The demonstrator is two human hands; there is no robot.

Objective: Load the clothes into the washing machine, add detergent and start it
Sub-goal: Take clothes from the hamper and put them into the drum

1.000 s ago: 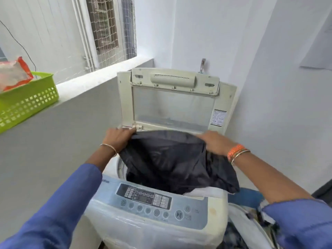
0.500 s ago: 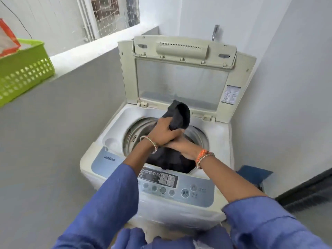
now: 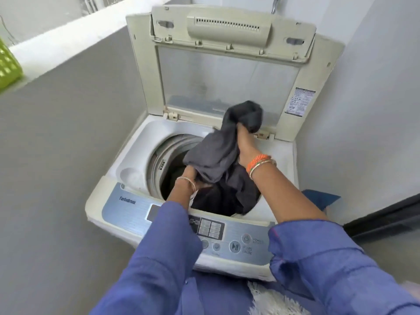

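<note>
The grey wall (image 3: 68, 155) on the left carries a white ledge (image 3: 75, 35) where a green basket (image 3: 9, 64) stands. White walls (image 3: 375, 110) close the corner. A tap (image 3: 275, 5) shows at the top edge.

Both the left hand (image 3: 191, 176) and right hand (image 3: 246, 146) grip dark cloth (image 3: 213, 155) over the washer drum (image 3: 163, 160).

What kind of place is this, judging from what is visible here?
Probably a home laundry corner, perhaps a utility balcony. A top-loading washing machine stands with its lid open against plain walls, and a green basket sits on a ledge beside it.
</note>
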